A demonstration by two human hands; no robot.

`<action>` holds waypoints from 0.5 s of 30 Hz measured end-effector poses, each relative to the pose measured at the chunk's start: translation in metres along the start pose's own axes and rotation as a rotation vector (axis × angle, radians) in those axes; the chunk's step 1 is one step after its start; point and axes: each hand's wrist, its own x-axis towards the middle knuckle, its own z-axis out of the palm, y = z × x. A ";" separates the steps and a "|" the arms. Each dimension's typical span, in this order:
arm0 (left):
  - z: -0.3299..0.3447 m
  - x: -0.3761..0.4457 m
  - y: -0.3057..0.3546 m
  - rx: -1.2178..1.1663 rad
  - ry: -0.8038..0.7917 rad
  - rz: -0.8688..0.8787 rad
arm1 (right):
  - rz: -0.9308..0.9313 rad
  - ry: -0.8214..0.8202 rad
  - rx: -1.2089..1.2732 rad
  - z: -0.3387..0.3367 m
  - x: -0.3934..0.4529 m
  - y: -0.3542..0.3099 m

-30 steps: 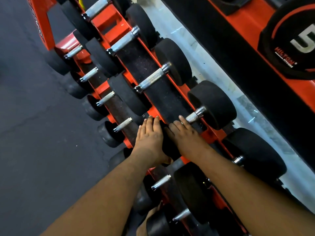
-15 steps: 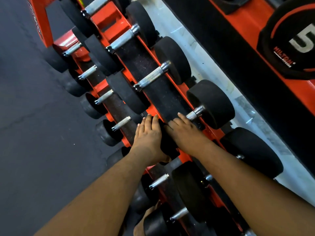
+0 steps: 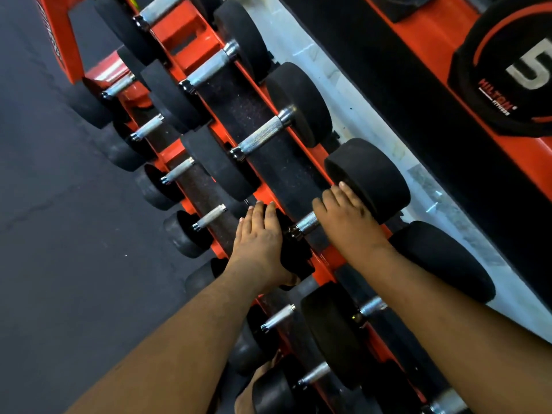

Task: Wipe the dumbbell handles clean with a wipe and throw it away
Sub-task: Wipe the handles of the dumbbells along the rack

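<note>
Black dumbbells with knurled steel handles lie in rows on an orange rack (image 3: 186,29). My left hand (image 3: 260,234) rests flat on the near black head (image 3: 295,252) of one upper-row dumbbell, fingers straight. My right hand (image 3: 343,213) lies over the far part of that dumbbell's handle (image 3: 307,223), its fingertips touching the far head (image 3: 370,177). A short stretch of bare handle shows between the two hands. No wipe is visible; anything under my right palm is hidden.
More dumbbells fill the upper and lower rows on both sides, for example a bare handle (image 3: 263,137) farther up. A second orange rack with a black plate marked 5 (image 3: 507,70) stands at right. Dark rubber floor (image 3: 59,234) lies to the left.
My right hand has slid along the handle away from my left hand, up to the far head, uncovering part of the handle. My left hand has stayed on the near head.
</note>
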 end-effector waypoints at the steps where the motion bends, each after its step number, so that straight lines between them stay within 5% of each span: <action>1: 0.000 0.000 0.000 -0.002 0.000 0.005 | 0.014 0.016 0.003 0.002 -0.009 -0.001; 11: -0.002 -0.001 0.000 -0.006 -0.014 0.010 | -0.077 0.208 0.318 0.015 -0.052 -0.008; 13: -0.001 0.000 -0.001 -0.004 -0.012 0.011 | 0.153 0.118 0.576 0.012 -0.067 -0.018; 15: 0.000 0.001 -0.001 0.000 -0.008 0.012 | 0.578 0.042 0.943 0.011 -0.068 -0.027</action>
